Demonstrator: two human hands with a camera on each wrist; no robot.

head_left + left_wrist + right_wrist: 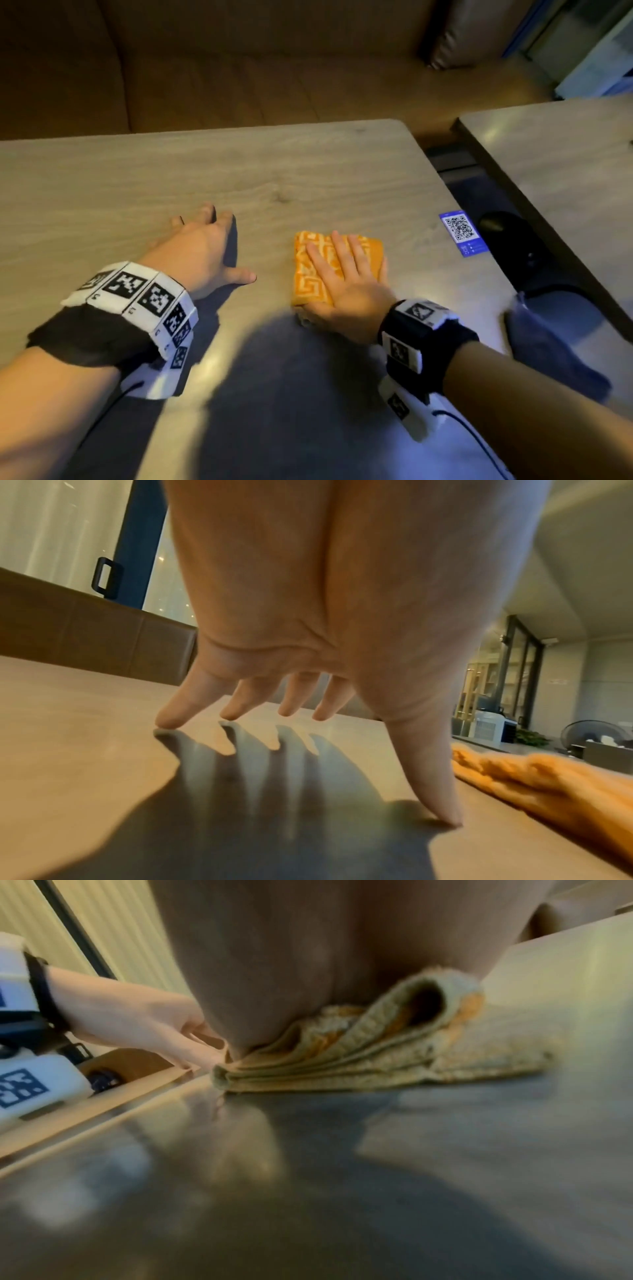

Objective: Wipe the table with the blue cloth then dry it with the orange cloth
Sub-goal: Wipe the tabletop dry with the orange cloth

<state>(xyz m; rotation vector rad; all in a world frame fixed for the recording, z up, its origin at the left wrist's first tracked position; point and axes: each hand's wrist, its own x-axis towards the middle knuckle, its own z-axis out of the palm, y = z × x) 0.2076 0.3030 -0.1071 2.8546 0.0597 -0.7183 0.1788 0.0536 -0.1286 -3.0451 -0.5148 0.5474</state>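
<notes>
Drying pass: your right hand (346,274) lies flat, fingers straight, pressing the folded orange cloth (310,270) near the table's (308,164) right edge. Your left hand (202,250) braces on spread fingertips, holding nothing. The blue cloth (555,353) sits at the near right corner. Keep the palm flat and overlap strokes.

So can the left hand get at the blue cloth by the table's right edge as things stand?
Probably not easily: the blue cloth lies beyond the right hand, which presses the folded orange patterned cloth, so the left hand must cross over.
</notes>
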